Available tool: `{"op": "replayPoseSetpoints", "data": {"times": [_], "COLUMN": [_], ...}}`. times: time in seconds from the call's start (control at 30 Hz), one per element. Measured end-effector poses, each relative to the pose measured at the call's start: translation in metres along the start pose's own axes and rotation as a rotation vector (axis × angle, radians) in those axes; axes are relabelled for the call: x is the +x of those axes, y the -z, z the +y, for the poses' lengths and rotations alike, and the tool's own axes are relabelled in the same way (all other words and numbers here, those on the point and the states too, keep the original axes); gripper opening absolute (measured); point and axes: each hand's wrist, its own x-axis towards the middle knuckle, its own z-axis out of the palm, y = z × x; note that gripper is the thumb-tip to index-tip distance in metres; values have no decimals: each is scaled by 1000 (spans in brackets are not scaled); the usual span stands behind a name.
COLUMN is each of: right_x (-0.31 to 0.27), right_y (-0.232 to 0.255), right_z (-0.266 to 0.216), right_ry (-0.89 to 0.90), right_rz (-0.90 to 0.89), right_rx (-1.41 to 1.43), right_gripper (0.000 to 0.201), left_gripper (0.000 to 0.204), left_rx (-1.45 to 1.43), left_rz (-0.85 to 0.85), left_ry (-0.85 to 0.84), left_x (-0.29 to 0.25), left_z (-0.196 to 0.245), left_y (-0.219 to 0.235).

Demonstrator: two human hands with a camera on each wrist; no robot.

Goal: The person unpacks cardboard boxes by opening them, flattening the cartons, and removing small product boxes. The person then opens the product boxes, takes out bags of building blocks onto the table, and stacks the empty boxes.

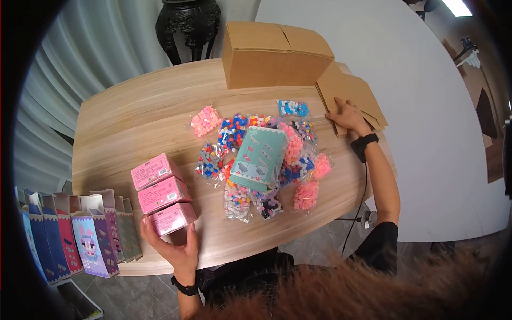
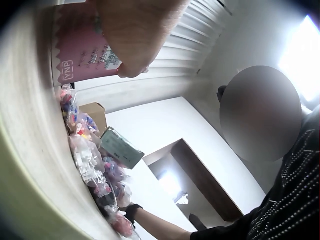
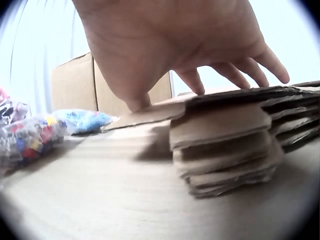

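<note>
My left hand [image 1: 178, 255] holds the nearest of three pink boxes [image 1: 172, 218], fingers along its left side and thumb at its right. In the left wrist view, part of the hand covers the box's printed pink face [image 2: 80, 45]. On the far right, my right hand [image 1: 349, 116] rests on a stack of flattened brown cardboard [image 1: 362, 93]. Its spread fingers and thumb touch the top sheet, as the right wrist view shows above the layered edges [image 3: 225, 145].
Clear bags of coloured bricks [image 1: 210, 160] fill the table's middle, with a teal box [image 1: 260, 154] on top. Open-topped printed boxes [image 1: 93, 240] line the left edge. A large brown carton [image 1: 277, 56] stands at the back. A black cable [image 1: 354, 224] hangs by the right wrist.
</note>
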Motion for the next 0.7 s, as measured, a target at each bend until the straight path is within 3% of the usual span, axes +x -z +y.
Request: {"op": "replayPoseSetpoints", "data": {"times": [0.27,0.53,0.7], "right_x": [0,-10,-9], "right_y": [-10,-20,-27], "right_z": [27,17,10], "right_ry": [120,66,37], "right_rz": [15,99,150], "right_rx": [-47,-14,-12], "right_gripper": [99,81,81], "left_gripper": [99,97,91], "left_rx": [65,57,108], "left_rz": [-19,-17,-45], "left_ry": [-2,-12,38], "left_x": [-2,1,7], "left_z": [-7,-1,12], "left_y": [1,1,3]}}
